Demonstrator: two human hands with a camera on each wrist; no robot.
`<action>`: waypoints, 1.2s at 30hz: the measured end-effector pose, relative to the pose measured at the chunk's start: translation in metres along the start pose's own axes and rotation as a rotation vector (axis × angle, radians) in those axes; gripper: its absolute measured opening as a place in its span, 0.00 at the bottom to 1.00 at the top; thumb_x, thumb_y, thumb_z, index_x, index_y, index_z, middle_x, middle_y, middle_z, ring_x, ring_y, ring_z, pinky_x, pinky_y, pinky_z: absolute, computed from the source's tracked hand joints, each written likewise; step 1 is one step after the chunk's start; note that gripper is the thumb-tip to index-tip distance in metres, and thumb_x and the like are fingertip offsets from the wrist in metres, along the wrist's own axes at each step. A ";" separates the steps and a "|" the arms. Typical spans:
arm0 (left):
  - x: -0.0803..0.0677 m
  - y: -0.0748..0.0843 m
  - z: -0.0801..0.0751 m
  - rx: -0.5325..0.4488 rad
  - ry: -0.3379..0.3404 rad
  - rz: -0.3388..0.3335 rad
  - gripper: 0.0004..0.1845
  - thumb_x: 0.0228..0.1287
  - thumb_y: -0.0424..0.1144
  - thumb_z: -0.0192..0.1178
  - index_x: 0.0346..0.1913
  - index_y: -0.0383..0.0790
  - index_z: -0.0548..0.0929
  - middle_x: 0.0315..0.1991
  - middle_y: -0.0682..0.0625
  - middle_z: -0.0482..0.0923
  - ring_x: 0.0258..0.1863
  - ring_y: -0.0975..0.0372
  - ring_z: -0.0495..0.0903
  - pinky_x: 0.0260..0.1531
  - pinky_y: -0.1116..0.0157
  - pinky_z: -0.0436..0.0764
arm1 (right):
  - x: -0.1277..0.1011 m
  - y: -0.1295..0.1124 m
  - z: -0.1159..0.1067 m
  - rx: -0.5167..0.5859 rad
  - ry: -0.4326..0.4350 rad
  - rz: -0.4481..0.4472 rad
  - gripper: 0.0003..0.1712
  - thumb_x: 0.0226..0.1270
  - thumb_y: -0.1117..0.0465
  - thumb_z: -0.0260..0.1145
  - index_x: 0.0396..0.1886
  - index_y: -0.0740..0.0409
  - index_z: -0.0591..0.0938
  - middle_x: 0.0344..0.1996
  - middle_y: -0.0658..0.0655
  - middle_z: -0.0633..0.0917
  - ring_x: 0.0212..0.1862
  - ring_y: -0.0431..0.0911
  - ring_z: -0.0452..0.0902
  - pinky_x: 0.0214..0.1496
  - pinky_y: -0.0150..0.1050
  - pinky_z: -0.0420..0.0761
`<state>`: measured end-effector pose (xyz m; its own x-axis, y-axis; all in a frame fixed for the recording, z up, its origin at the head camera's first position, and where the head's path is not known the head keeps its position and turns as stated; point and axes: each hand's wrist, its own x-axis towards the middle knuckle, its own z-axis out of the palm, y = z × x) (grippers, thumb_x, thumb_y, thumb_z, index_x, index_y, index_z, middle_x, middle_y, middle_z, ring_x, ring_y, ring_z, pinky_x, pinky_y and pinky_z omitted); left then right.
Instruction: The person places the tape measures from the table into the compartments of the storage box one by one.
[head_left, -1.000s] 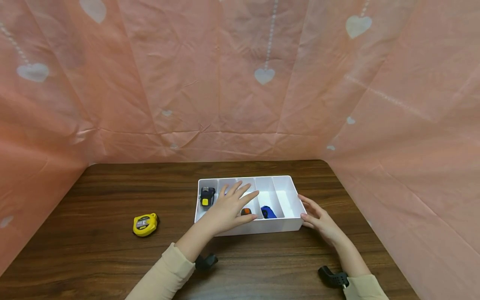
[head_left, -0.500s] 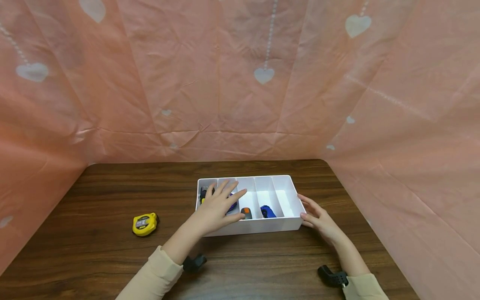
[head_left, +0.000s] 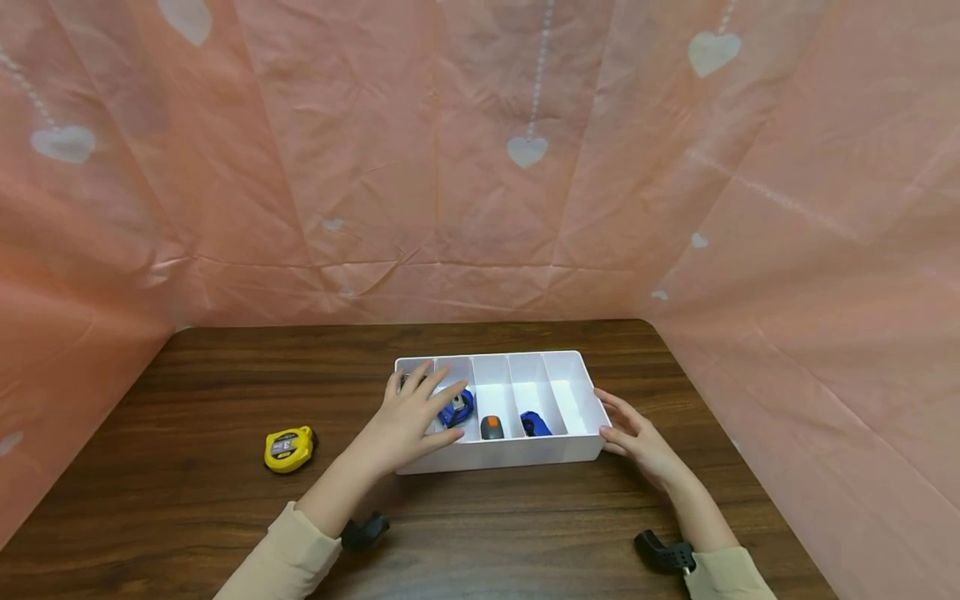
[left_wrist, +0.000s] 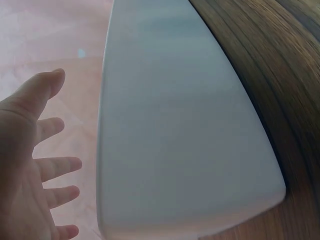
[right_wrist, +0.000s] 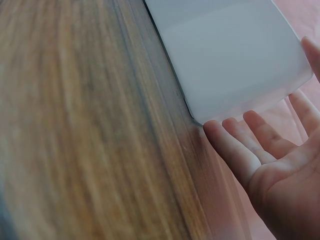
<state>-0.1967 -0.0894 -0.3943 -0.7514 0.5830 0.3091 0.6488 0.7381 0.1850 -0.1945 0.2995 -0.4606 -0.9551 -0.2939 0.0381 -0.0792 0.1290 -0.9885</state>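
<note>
A white divided tray [head_left: 502,451] stands on the wooden table, its compartments side by side. My left hand [head_left: 405,421] hovers over its left end with fingers spread, holding nothing. It mostly hides a black tape measure [head_left: 405,382] in the leftmost compartment. Just right of the fingers lies a blue tape measure [head_left: 456,408]. A grey tape measure with an orange button [head_left: 492,427] and another blue tape measure [head_left: 535,424] sit in the two compartments beyond. My right hand [head_left: 637,437] rests its fingertips against the tray's right end. In the right wrist view, its fingers [right_wrist: 232,147] are extended at the tray's corner.
A yellow tape measure [head_left: 290,449] lies on the wooden table [head_left: 225,383], left of the tray. Peach-coloured cloth [head_left: 420,167] with white hearts hangs behind the table and along both sides. Black wrist mounts [head_left: 663,552] sit on both forearms.
My left hand has drawn left across the tray, uncovering the blue and the grey tape measures and covering most of the black one. The right hand and the tray have stayed in place.
</note>
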 end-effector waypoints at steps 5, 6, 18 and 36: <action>-0.007 -0.005 -0.002 -0.009 0.012 -0.003 0.35 0.61 0.57 0.62 0.70 0.49 0.68 0.72 0.44 0.55 0.71 0.44 0.49 0.62 0.35 0.43 | 0.000 0.002 -0.001 0.002 0.001 -0.002 0.36 0.70 0.65 0.59 0.73 0.62 0.56 0.67 0.74 0.58 0.54 0.38 0.72 0.49 0.38 0.77; -0.008 -0.006 -0.003 -0.004 0.015 -0.003 0.35 0.61 0.57 0.62 0.69 0.49 0.69 0.72 0.43 0.56 0.71 0.44 0.49 0.62 0.35 0.43 | 0.000 0.002 0.000 -0.002 0.001 -0.001 0.36 0.70 0.65 0.59 0.73 0.62 0.56 0.67 0.74 0.58 0.54 0.38 0.72 0.49 0.38 0.77; -0.028 -0.015 -0.006 -0.013 -0.020 -0.088 0.36 0.62 0.60 0.59 0.71 0.49 0.67 0.72 0.42 0.56 0.72 0.44 0.45 0.61 0.35 0.42 | -0.001 0.001 0.000 -0.010 -0.003 -0.002 0.36 0.70 0.65 0.58 0.73 0.62 0.56 0.67 0.75 0.58 0.54 0.39 0.71 0.49 0.38 0.77; -0.059 -0.038 -0.017 -0.044 -0.001 -0.216 0.38 0.59 0.60 0.62 0.70 0.49 0.67 0.73 0.43 0.53 0.72 0.43 0.43 0.60 0.33 0.40 | -0.001 0.001 0.000 0.002 -0.004 -0.008 0.35 0.71 0.65 0.58 0.73 0.63 0.56 0.66 0.76 0.57 0.54 0.39 0.72 0.49 0.38 0.78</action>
<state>-0.1749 -0.1579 -0.4038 -0.8734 0.4138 0.2566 0.4778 0.8302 0.2873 -0.1938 0.3002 -0.4616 -0.9533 -0.2985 0.0454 -0.0861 0.1248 -0.9884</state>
